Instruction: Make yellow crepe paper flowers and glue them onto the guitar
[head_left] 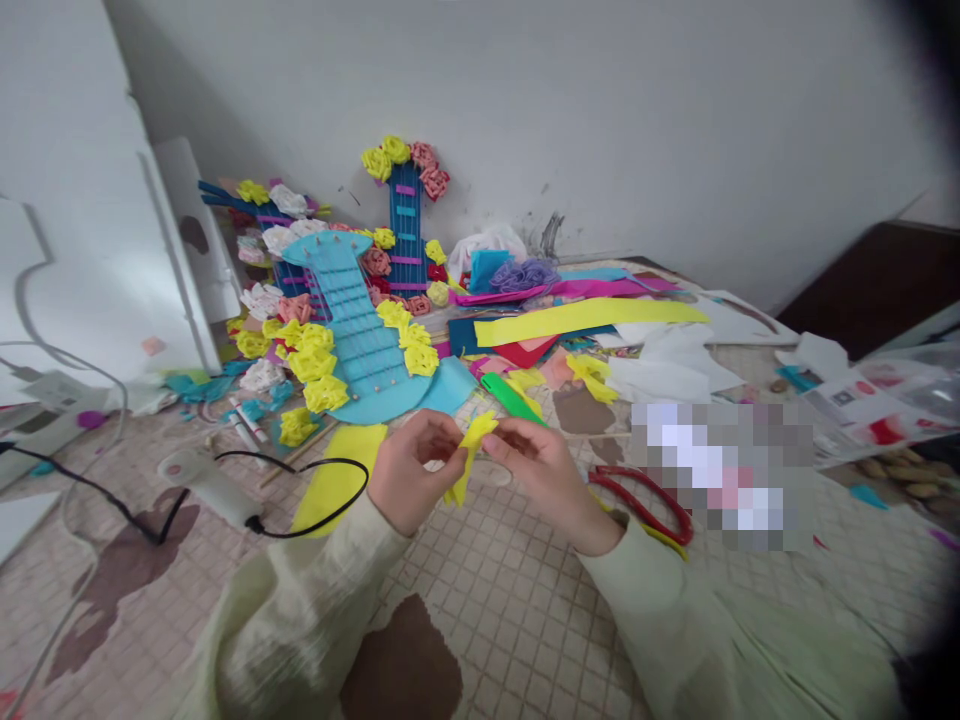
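My left hand (414,472) pinches a small folded strip of yellow crepe paper (469,462) between thumb and fingers. On the strip's other side, my right hand (551,482) grips its upper end with thumb and fingertips. Both hands are just above the tiled-pattern tabletop, close together. A larger yellow paper sheet (337,470) lies beside my left wrist. Behind the hands lies a light blue guitar-like cutout (356,340) with strings and beads, edged with yellow paper flowers (319,365). A narrow green object (510,397) rests just beyond my fingers.
At the left lies a white glue gun (206,485) with a looping black cable. Red-handled scissors (649,500) lie by my right wrist. Dark blue flower-decorated cutouts (405,235) lean on the wall. Coloured paper (592,320), purple yarn (523,274) and a plastic bag (892,400) are spread toward the right.
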